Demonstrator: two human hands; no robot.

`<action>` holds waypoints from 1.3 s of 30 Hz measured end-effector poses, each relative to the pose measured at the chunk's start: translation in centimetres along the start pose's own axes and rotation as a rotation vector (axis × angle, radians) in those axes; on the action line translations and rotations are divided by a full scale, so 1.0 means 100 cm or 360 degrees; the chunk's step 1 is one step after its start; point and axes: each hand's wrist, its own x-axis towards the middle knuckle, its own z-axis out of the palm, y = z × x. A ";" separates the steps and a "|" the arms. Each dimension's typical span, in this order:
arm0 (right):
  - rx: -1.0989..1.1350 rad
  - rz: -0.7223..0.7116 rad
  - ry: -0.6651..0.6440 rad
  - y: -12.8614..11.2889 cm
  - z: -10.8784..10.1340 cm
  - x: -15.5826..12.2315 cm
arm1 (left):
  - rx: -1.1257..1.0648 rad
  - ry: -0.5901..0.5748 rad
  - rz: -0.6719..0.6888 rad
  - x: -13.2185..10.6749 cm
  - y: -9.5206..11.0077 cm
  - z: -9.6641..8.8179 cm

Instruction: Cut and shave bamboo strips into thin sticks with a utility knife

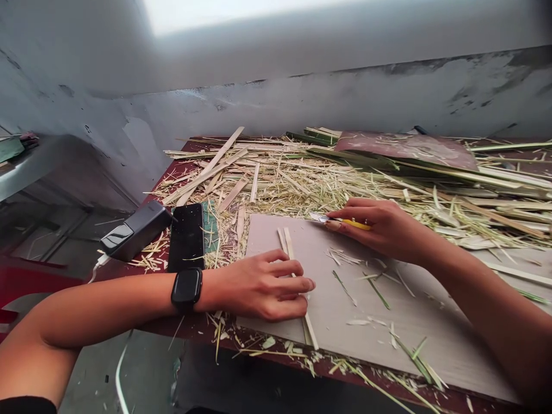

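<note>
My left hand point(276, 287), a watch point(187, 288) on its wrist, lies on the pale board point(345, 339) with its fingers curled over two narrow bamboo strips point(311, 330). The strips run side by side under the palm, and their ends stick out above and below it. Farther right, at the board's back edge, my right hand point(375, 224) is closed around a craft knife point(356, 224) with a yellow handle. Its blade points left, away from the strips. Thin shavings point(342, 256) and green slivers point(377, 292) are scattered over the board.
Behind the board spreads a heap of shavings and strips point(276, 178), with longer green-skinned pieces point(495, 178) at the right. A black phone point(186, 236) and a dark box-shaped device point(138, 230) with a white cable lie left. The table's front edge point(267, 356) is close; a wall point(276, 109) stands behind.
</note>
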 end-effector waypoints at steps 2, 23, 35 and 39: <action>-0.0011 0.0001 0.0004 0.000 0.000 0.000 | 0.0002 -0.0006 -0.0018 0.000 0.000 0.001; 0.0007 0.0021 -0.0020 -0.001 -0.001 -0.001 | -0.0061 -0.0186 0.0012 0.003 0.001 -0.004; 0.0003 0.0034 -0.0028 -0.001 0.000 -0.001 | -0.0055 -0.0255 0.0010 0.003 0.003 -0.005; 0.0003 0.0030 -0.0019 -0.002 0.000 -0.001 | -0.0050 -0.0284 0.0007 0.003 0.004 -0.005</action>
